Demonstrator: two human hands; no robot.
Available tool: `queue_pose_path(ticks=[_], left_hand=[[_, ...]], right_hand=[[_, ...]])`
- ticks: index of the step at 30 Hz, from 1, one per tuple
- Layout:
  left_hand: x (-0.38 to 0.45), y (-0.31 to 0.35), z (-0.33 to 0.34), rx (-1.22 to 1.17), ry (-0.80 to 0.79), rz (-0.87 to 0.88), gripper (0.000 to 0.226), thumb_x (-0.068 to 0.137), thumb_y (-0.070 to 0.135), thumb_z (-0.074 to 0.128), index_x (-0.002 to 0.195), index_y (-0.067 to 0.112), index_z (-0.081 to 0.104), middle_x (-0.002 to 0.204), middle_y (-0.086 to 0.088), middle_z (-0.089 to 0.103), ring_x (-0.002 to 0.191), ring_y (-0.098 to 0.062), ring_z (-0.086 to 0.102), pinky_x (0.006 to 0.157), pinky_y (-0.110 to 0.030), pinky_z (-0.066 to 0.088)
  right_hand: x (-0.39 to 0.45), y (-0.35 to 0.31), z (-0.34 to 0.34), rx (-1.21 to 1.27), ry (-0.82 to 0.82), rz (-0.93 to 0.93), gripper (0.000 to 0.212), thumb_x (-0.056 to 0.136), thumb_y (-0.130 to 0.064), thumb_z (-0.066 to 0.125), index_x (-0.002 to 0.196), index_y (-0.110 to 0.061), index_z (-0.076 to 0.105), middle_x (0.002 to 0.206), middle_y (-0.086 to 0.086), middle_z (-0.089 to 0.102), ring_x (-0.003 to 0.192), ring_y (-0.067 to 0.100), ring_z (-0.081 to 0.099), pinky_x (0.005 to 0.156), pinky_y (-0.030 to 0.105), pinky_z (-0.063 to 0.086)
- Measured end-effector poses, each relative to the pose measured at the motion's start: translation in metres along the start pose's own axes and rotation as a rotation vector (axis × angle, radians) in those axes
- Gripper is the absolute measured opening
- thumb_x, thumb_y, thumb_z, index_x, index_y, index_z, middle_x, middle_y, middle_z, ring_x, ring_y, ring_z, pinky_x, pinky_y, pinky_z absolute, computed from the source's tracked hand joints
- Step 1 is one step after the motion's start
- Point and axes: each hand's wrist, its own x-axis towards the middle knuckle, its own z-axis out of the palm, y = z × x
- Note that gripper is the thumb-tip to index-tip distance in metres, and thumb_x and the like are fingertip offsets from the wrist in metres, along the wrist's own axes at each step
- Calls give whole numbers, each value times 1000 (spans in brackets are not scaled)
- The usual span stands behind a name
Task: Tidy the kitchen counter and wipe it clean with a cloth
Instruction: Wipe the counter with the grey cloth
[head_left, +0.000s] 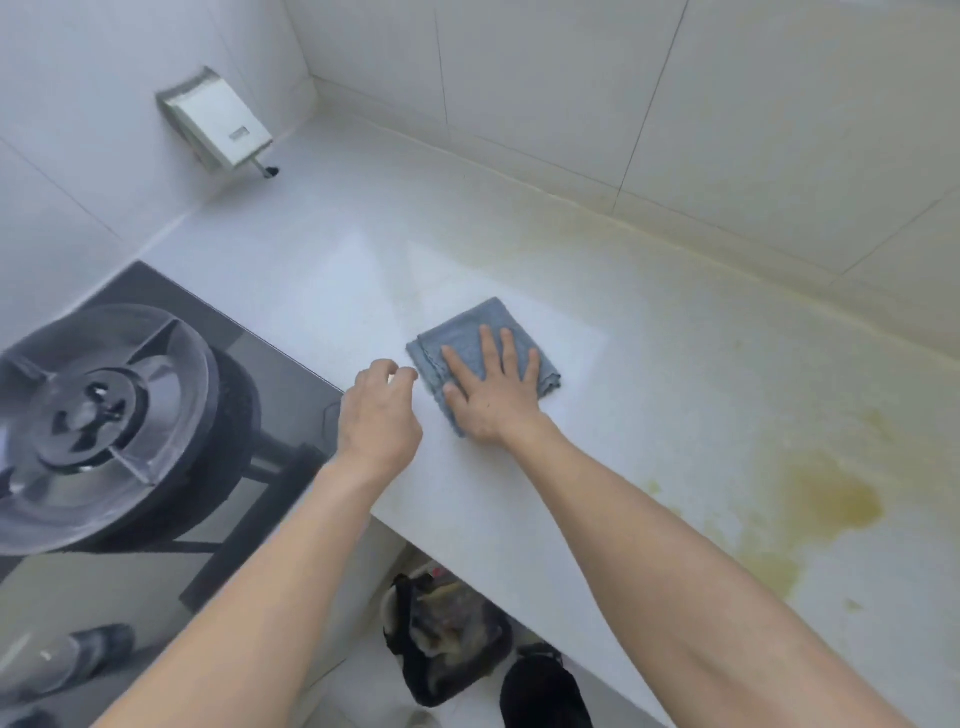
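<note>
- Cloth (480, 353): folded, blue-grey, flat on the white counter (649, 374), right of the hob (119, 415)
- Right hand (491, 387): fingers spread wide, palm pressed on the cloth
- Left hand (379, 415): fingers loosely curled, empty, just left of the cloth
- Yellow stains (826, 499): counter's right part

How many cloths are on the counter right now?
1. The cloth lies folded on the counter, right of the stove, under the flat right hand. No others visible.

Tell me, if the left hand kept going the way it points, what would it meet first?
Probably the cloth: the left hand points up-right at its near corner, almost touching. Depth is hard to judge.
</note>
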Motion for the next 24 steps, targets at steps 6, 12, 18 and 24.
queue_pose_path(ticks=[6, 12, 18, 24], left_hand=[[-68, -27, -14, 100, -196, 58, 56, 87, 2, 45, 141, 16, 48, 143, -10, 41, 134, -32, 35, 101, -43, 37], [-121, -30, -2, 84, -274, 165, 52, 87, 11, 50, 138, 18, 49, 136, -10, 45, 124, -32, 44, 98, -41, 41], [-136, 9, 11, 59, -309, 278, 67, 91, 4, 44, 153, 23, 31, 158, -16, 23, 142, -34, 28, 109, -44, 34], [-123, 58, 35, 101, -354, 407, 57, 95, 15, 47, 151, 24, 35, 158, -11, 24, 140, -34, 28, 104, -43, 38]], right_hand=[[-98, -51, 63, 35, 1, 109, 58, 102, -56, 10, 156, -46, -11, 160, 5, -36, 144, 29, -41, 115, 58, -24], [-170, -69, 98, 106, 32, 228, 56, 103, -55, 8, 155, -47, -12, 158, 3, -40, 142, 24, -43, 116, 56, -24], [-207, -22, 101, 265, 78, 441, 55, 103, -56, 7, 155, -48, -11, 158, 1, -40, 142, 22, -44, 114, 54, -27], [-213, 39, 86, 289, 70, 553, 57, 103, -58, 7, 154, -48, -15, 157, 1, -42, 142, 25, -43, 113, 55, -27]])
